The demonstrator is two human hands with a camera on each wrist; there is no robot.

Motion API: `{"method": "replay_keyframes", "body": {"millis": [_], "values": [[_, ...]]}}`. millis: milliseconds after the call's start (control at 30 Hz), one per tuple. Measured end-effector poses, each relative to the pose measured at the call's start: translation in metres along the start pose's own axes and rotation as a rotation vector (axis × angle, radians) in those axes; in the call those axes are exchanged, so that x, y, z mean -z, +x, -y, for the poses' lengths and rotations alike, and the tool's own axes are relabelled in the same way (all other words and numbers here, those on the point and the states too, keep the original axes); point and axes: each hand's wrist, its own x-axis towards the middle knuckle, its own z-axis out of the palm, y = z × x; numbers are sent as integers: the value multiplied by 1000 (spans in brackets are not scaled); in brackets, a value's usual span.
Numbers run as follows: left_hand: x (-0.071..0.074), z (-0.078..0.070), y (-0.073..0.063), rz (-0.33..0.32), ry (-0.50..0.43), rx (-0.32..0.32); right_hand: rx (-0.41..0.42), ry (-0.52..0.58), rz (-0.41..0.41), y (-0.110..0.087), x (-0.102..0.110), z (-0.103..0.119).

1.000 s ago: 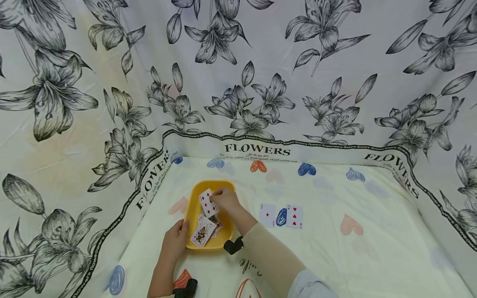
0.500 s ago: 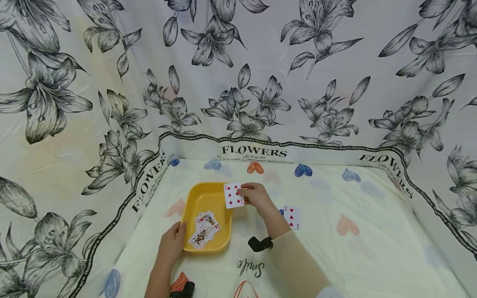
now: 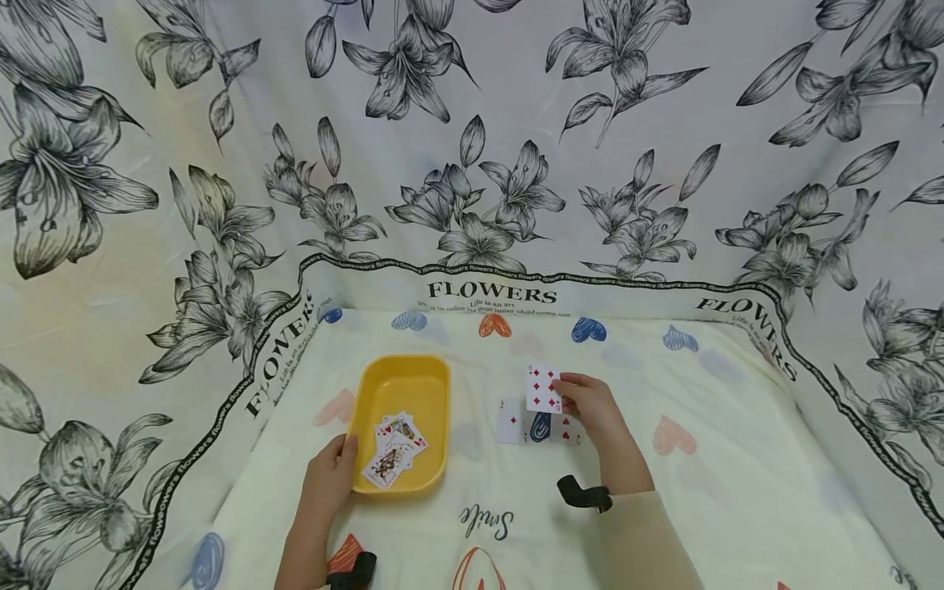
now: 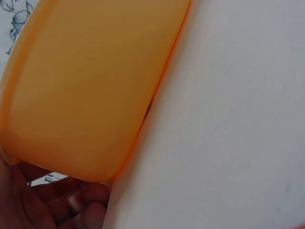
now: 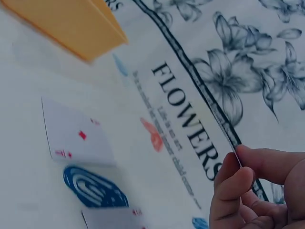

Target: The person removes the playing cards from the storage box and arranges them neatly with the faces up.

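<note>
My right hand (image 3: 596, 410) pinches a playing card (image 3: 541, 389), a diamonds card with two rows of pips, between thumb and fingers. It is held up over the cloth, and the right wrist view shows it nearly edge-on. Below it lie an ace of diamonds (image 3: 508, 428) and a hearts card (image 3: 567, 431), side by side and partly covered in the head view. At the left, a yellow tray (image 3: 404, 373) has its near left rim gripped by my left hand (image 3: 329, 477), fingers curled underneath in the left wrist view. Several overlapping face cards (image 3: 394, 455) lie in the tray.
A pale cloth (image 3: 708, 508) printed with hearts and lettering covers the work surface. Behind and along both sides hangs a floral curtain (image 3: 516, 98). Black straps (image 3: 583, 494) sit on both wrists.
My right hand has lifted the diamonds card out of the yellow tray and carried it right, to over the two laid cards. My left hand stays on the tray rim.
</note>
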Motion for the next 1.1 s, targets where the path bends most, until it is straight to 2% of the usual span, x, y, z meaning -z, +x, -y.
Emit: {"method": "replay_keyframes", "body": {"millis": [167,333,533,767,1100], "values": [[5,-3,2,-6,-1,10,-23,-17,-40,2,42,-9],[4,-4,1,-7,5,8,-70,-28,-69,-5,85,-29],[4,-4,-2,-13,3,19,-83,-63,-98,-7,122,-51],[3,-2,-2,-7,-6,35,-110,-109,-152,-6,135,-65],[-1,0,0,7,-19,50,11,-408,-303,-7,127,-72]]}}
